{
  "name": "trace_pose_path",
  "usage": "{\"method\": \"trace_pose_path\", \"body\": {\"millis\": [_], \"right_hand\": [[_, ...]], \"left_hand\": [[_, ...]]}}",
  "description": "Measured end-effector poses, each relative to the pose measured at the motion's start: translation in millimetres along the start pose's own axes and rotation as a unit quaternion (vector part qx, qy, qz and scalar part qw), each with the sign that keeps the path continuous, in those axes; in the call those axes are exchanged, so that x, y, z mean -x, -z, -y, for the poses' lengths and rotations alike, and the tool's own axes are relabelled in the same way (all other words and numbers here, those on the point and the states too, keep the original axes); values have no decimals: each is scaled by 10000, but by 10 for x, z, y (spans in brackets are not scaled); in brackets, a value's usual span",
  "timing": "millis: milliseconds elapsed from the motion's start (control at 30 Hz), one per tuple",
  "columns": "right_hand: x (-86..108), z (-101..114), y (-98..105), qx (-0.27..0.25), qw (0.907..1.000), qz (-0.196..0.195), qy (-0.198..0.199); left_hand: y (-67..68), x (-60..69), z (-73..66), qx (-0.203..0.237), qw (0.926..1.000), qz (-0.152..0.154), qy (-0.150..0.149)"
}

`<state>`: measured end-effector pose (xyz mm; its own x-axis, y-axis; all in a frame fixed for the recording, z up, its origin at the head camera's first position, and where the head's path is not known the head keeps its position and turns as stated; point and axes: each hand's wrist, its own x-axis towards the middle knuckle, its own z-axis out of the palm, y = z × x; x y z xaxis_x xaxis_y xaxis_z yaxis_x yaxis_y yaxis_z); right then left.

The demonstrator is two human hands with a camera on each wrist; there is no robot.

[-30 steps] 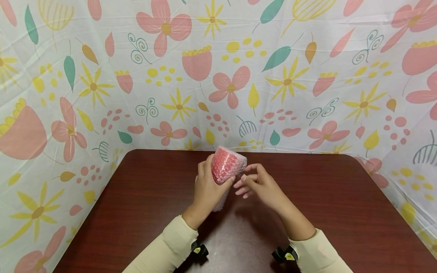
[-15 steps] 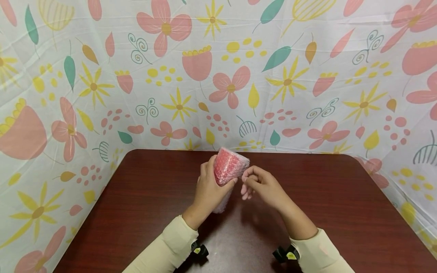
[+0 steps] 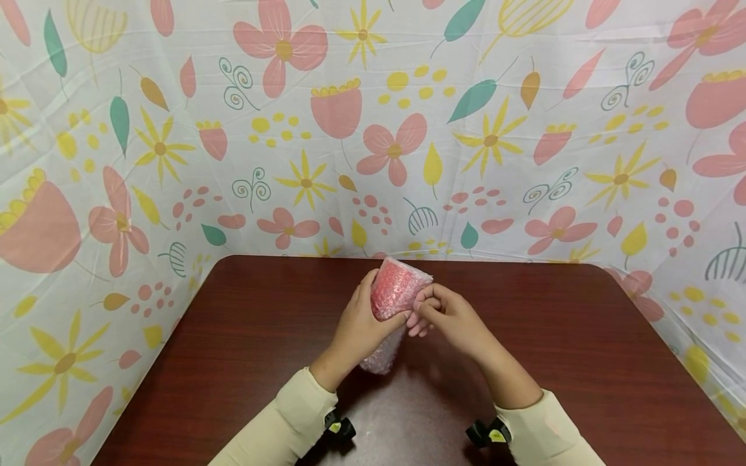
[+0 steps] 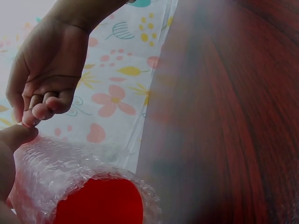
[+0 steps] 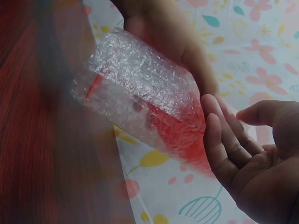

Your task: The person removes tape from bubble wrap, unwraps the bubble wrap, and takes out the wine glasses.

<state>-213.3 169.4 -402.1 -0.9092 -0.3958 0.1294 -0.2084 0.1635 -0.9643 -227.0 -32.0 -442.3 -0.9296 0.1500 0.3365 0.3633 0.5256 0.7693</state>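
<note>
A red, round-ended object [image 3: 393,292] is wrapped in clear bubble wrap [image 3: 383,356] and held tilted above the table. My left hand [image 3: 358,323] grips it around the side, thumb across the front. In the left wrist view its red round end [image 4: 105,203] shows inside a ring of bubble wrap. My right hand [image 3: 445,317] is at the wrap's right edge, its thumb and index finger drawn together, seemingly pinching the film there. The other fingers of my right hand [image 5: 252,163] are bent against the wrap in the right wrist view. Exactly what lies between thumb and index finger is hidden.
The dark reddish-brown wooden table [image 3: 245,362] stretches beneath both hands. A white floral cloth [image 3: 373,149] hangs behind it and along both sides. Black wrist cameras [image 3: 340,427] sit at the cream sleeves [image 3: 285,414].
My right hand has shifted slightly right, and its thumb and index finger have come together. My left hand has moved the wrapped object a little right and lower, showing more of its lower end.
</note>
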Motion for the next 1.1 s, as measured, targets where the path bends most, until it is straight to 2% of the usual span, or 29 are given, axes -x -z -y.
{"method": "trace_pose_path", "body": {"millis": [400, 800, 1100], "right_hand": [[3, -7, 85, 47, 9996, 271, 42], [6, 6, 116, 481, 9980, 302, -265], [19, -11, 111, 353, 9986, 339, -215]], "left_hand": [[38, -17, 4, 220, 9992, 318, 62], [39, -8, -7, -51, 10000, -45, -10], [21, 5, -20, -287, 9992, -263, -64]]}}
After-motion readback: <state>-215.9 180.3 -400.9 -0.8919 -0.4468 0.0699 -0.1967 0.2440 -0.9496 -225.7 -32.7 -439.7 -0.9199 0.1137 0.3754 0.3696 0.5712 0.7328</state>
